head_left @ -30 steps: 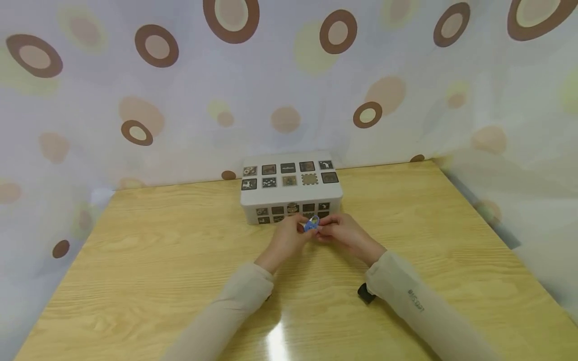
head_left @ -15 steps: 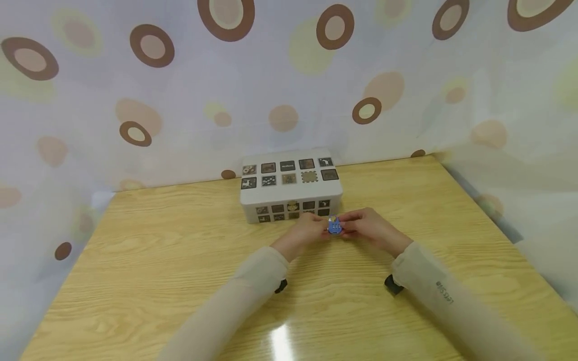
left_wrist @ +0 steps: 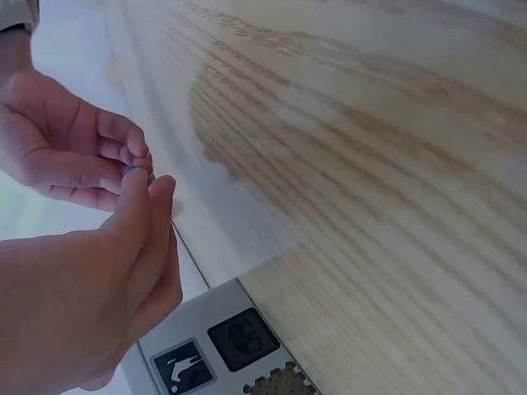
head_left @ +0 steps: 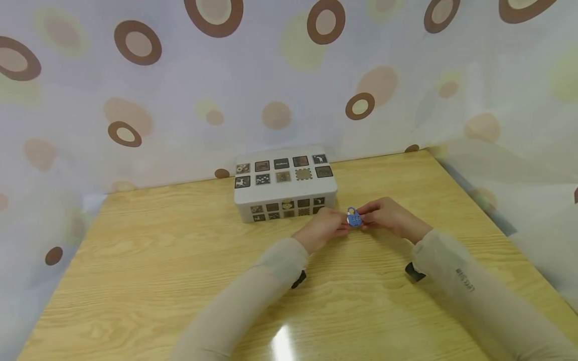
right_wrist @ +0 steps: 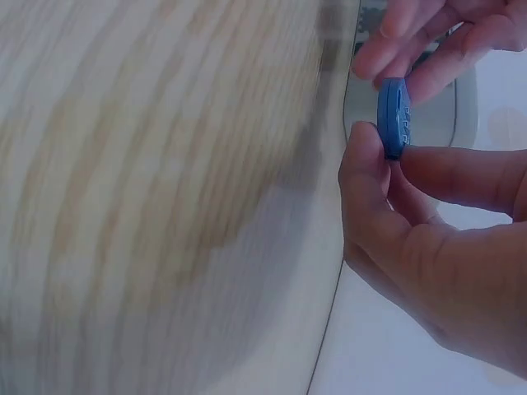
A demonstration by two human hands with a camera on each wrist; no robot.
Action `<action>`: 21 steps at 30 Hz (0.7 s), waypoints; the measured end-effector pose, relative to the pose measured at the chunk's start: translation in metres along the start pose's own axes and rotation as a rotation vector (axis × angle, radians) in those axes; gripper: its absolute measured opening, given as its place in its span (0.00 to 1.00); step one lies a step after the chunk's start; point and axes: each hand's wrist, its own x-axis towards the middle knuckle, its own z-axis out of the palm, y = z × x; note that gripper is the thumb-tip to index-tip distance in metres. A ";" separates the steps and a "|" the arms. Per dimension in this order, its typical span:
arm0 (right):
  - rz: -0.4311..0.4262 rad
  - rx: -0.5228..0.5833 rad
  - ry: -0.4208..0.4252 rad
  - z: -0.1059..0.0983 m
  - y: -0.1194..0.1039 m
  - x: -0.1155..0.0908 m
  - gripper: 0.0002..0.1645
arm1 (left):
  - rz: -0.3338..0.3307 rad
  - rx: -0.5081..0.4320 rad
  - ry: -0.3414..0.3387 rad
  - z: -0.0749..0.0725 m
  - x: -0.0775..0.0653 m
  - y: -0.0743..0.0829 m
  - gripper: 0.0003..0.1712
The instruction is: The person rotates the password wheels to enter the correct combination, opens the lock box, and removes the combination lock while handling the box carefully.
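Between my two hands is a small blue combination padlock (head_left: 354, 217), its shackle up and its number dials facing me in the head view. My right hand (head_left: 387, 216) pinches its right side between thumb and fingertips; the right wrist view shows the padlock (right_wrist: 394, 119) edge-on in that grip. From the other side, the thumb and fingers of my left hand (head_left: 322, 228) hold the padlock's left edge. In the left wrist view my left hand (left_wrist: 99, 280) hides most of it, and only a sliver of blue shows by my right hand (left_wrist: 70, 148).
A white box (head_left: 284, 188) printed with dark picture squares stands just behind and left of my hands, its lid down. The wooden table (head_left: 149, 260) meets a dotted cloth (head_left: 253, 90) at the back, with more cloth at the sides.
Both hands have moved right with the padlock, away from the box's front. The padlock has turned so its dials and shackle now face the head camera.
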 end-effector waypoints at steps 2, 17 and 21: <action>-0.004 -0.006 0.004 -0.005 -0.001 0.000 0.23 | -0.006 -0.032 -0.004 0.003 0.003 0.002 0.15; 0.040 -0.115 0.074 -0.031 0.006 0.008 0.20 | 0.037 -0.144 0.010 0.027 0.025 -0.006 0.14; 0.031 -0.160 0.078 -0.032 0.008 0.010 0.18 | 0.009 -0.157 0.022 0.028 0.029 -0.007 0.14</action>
